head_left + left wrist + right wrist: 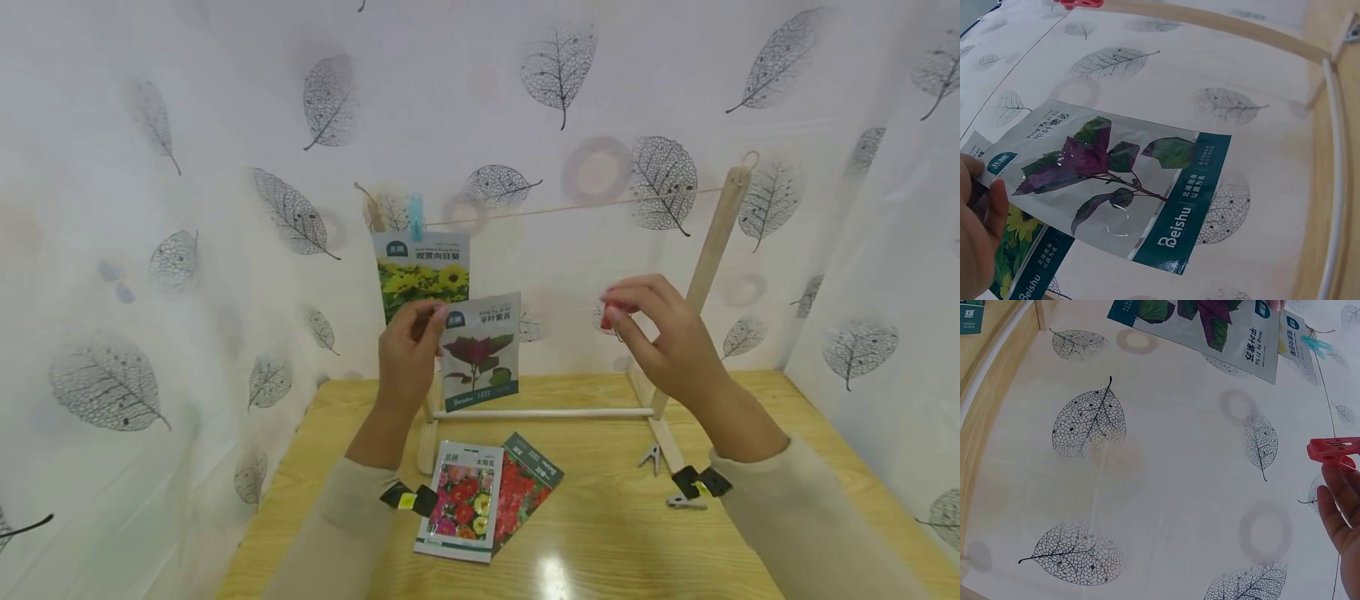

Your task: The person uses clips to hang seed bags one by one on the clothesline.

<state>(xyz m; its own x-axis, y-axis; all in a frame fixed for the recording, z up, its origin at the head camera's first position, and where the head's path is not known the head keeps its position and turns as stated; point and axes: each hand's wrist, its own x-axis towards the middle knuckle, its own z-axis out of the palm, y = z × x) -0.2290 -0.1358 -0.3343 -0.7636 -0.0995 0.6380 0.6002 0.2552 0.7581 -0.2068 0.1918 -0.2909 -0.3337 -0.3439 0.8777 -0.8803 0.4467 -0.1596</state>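
Observation:
My left hand pinches a seed packet by its upper left corner. Purple and green leaves are printed on its front, above a dark green band. In my right hand is a red clothespin, held between thumb and fingers, below the string and apart from the packet. Behind the left hand a sunflower seed packet hangs from the string by a blue clothespin. The left hand and its packet cover the lower part of the sunflower packet.
The string runs between the posts of a wooden stand, which has a white crossbar. A packet with mixed flowers overlaps a red-flowered packet on the table. Two grey clothespins lie near the stand's right foot.

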